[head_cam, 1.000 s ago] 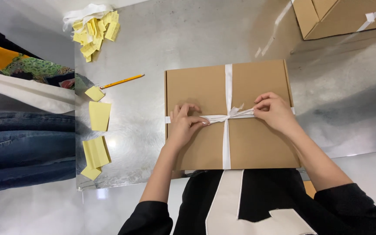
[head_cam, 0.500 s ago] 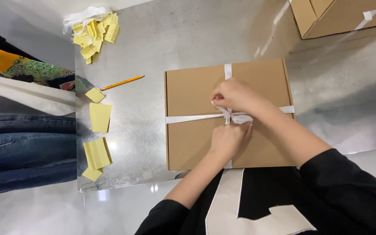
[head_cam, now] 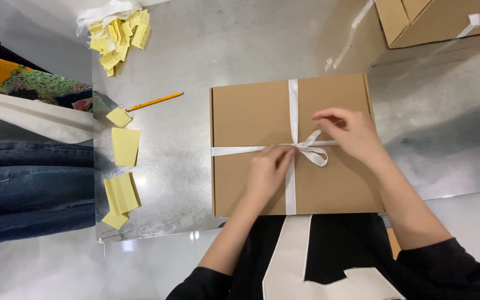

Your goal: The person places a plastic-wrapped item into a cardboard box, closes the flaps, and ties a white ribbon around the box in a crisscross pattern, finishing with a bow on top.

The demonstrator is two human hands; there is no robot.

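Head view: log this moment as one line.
left hand: pinching white ribbon at knot | right hand: on ribbon loop | brown cardboard box: flat, closed, on metal table | pencil: left, apart

Both arms come up from the bottom of the frame, in black sleeves pushed up so the forearms are bare. The left hand (head_cam: 268, 173) sits in the middle of the frame, palm down, with its fingers (head_cam: 282, 155) bent and pinched tight at the tips, pointing up and a little to the right. The right hand (head_cam: 351, 133) is higher and to the right of it, with the wrist bent, the back of the hand facing up, and its fingers (head_cam: 325, 115) curled and pinched together, pointing to the left.
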